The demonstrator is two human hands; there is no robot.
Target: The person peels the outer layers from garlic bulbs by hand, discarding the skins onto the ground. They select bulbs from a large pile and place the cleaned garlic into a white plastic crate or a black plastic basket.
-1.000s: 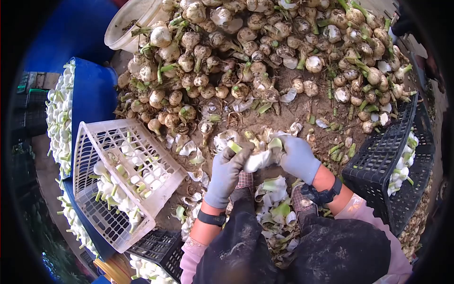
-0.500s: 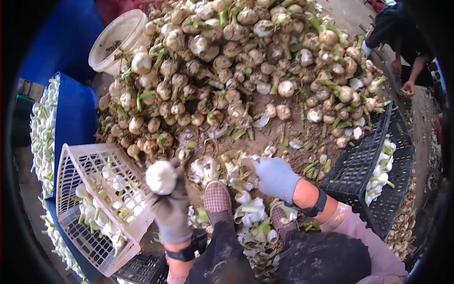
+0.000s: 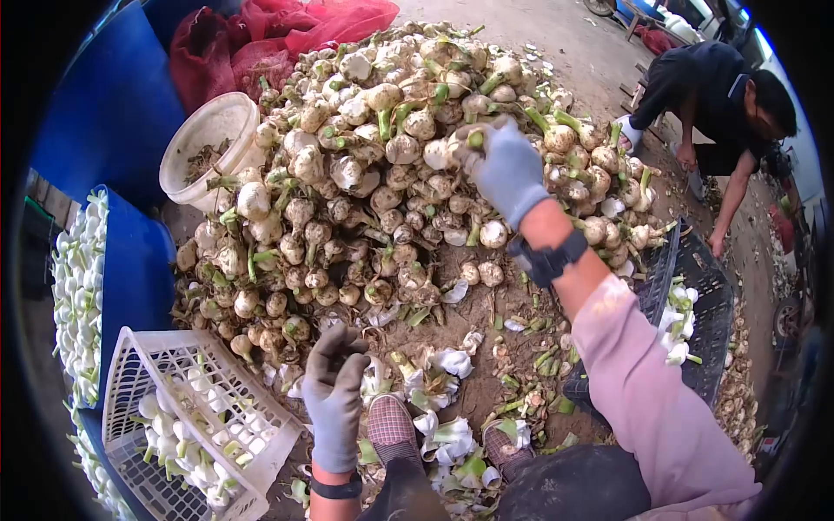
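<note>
A big pile of unpeeled garlic bulbs with green stalks lies on the dirt in front of me. My right hand, in a grey-blue glove, reaches far into the pile and is closed on one garlic bulb by its stalk. My left hand, in a grey glove, hangs empty with fingers loosely curled beside the white plastic basket, which holds several peeled white bulbs. Peeled skins lie around my shoes.
A white bucket stands at the pile's left edge, red mesh sacks behind it. Blue tubs of peeled garlic sit left. A black crate stands right. Another person in dark clothes bends over at the far right.
My left hand has let go of the peeled bulb it held over the white basket and is now empty. My right hand has moved from the skins up into the pile and grasped a new bulb.
</note>
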